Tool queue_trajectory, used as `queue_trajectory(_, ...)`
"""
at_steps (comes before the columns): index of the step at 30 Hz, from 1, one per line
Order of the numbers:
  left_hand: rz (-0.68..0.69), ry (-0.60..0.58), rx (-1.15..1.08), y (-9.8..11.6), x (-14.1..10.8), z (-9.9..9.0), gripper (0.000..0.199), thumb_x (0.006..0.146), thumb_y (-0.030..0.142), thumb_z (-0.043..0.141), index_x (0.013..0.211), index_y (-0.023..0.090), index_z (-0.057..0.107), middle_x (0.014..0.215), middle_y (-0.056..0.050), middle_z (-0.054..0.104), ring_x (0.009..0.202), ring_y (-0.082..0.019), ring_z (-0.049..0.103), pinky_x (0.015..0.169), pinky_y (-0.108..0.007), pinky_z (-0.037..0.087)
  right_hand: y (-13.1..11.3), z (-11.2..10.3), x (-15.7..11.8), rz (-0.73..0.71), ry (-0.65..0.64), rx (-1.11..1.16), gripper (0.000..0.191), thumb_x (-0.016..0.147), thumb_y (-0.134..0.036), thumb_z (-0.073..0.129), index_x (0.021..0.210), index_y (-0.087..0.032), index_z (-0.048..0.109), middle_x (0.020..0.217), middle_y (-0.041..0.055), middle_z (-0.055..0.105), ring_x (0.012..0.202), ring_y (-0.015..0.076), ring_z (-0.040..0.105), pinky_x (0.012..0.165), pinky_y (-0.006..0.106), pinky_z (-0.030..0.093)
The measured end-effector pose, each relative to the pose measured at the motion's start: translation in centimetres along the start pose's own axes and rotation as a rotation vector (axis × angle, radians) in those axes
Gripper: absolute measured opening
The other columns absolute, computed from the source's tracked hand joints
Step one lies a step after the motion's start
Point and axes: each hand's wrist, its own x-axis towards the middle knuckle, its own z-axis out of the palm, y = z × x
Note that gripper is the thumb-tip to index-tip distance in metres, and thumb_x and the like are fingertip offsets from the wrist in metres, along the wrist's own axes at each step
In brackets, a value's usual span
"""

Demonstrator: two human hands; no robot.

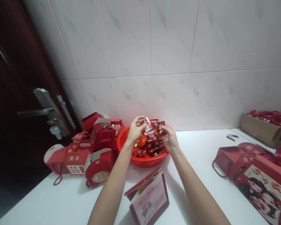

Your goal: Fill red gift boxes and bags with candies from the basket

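Both hands are over a red plastic basin (147, 162) heaped with wrapped candies (152, 145). My left hand (135, 129) is closed on a red-and-white candy packet (147, 124), pinched between thumb and fingers. In my right hand (170, 139) a dark red candy packet (161, 126) is pinched at its edge; the two packets are held close together above the pile. Between my forearms, nearer to me, stands a gift box (151, 198) with a pink printed face and its top flaps partly raised. What lies inside that box cannot be seen.
Several red gift boxes (100, 137) crowd the table's left side by a door with a metal handle (37, 112). At right lie more red boxes (267, 181), a small dark cord (232, 137) and a cardboard carton (263, 128) of red items. A tiled wall (168, 100) rises behind.
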Motion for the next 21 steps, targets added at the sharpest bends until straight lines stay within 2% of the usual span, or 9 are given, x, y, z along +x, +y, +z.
queue_trajectory(3, 0.011, -0.013, 0.038, 0.2, -0.1, 0.2, 0.027, 0.06, 0.03, 0.08, 0.081, 0.017, 0.069, 0.077, -0.001, 0.068, 0.064, -0.012, 0.058, 0.063, -0.025, 0.048, 0.0, 0.0, 0.0, -0.009, -0.018, -0.008, 0.018, 0.055, -0.031, 0.078, 0.063, -0.021, 0.065, 0.063, -0.003, 0.064, 0.059, 0.013, 0.054, 0.052, 0.025, 0.045)
queue_trajectory(5, -0.019, 0.019, 0.037, 0.4, -0.1, 0.3, 0.023, 0.06, 0.032, 0.078, 0.075, 0.016, 0.071, 0.075, -0.002, 0.069, 0.064, -0.013, 0.058, 0.061, -0.024, 0.046, -0.1, 0.0, -0.1, -0.01, -0.033, -0.005, 0.019, 0.055, -0.03, 0.079, 0.061, -0.021, 0.064, 0.061, -0.0041, 0.062, 0.057, 0.012, 0.052, 0.052, 0.025, 0.045)
queue_trajectory(8, -0.069, 0.05, -0.014, 0.8, -0.3, 0.5, 0.031, 0.061, 0.043, 0.075, 0.075, 0.015, 0.075, 0.079, -0.005, 0.073, 0.067, -0.015, 0.059, 0.06, -0.025, 0.045, -0.2, 0.2, -0.3, -0.002, -0.048, -0.016, 0.02, 0.053, -0.029, 0.08, 0.059, -0.02, 0.064, 0.059, -0.0044, 0.061, 0.055, 0.0108, 0.05, 0.051, 0.023, 0.043)
queue_trajectory(11, -0.06, -0.02, 0.018, 1.2, -0.7, 0.8, 0.041, 0.061, 0.051, 0.077, 0.078, 0.014, 0.077, 0.08, -0.007, 0.075, 0.074, -0.019, 0.064, 0.066, -0.028, 0.048, -0.3, 0.3, -0.5, 0.0, -0.067, -0.057, 0.018, 0.053, -0.029, 0.08, 0.061, -0.02, 0.066, 0.06, -0.0034, 0.063, 0.055, 0.0108, 0.051, 0.05, 0.023, 0.041)
queue_trajectory(15, 0.046, -0.089, 0.127, 1.1, -1.0, 1.0, 0.036, 0.056, 0.045, 0.086, 0.075, 0.015, 0.078, 0.076, -0.007, 0.075, 0.078, -0.021, 0.065, 0.075, -0.029, 0.049, -0.4, 0.5, -0.8, 0.019, -0.095, -0.084, 0.017, 0.052, -0.028, 0.081, 0.061, -0.02, 0.069, 0.061, -0.0031, 0.065, 0.055, 0.011, 0.052, 0.052, 0.023, 0.042)
queue_trajectory(21, -0.07, -0.045, 0.032, 0.7, -0.5, 0.6, 0.024, 0.057, 0.036, 0.084, 0.066, 0.016, 0.075, 0.069, -0.004, 0.072, 0.066, -0.017, 0.062, 0.065, -0.028, 0.048, -0.5, 0.6, -1.0, 0.022, -0.148, -0.13, 0.016, 0.055, -0.03, 0.08, 0.059, -0.019, 0.07, 0.06, -0.0024, 0.064, 0.054, 0.0115, 0.052, 0.049, 0.024, 0.043)
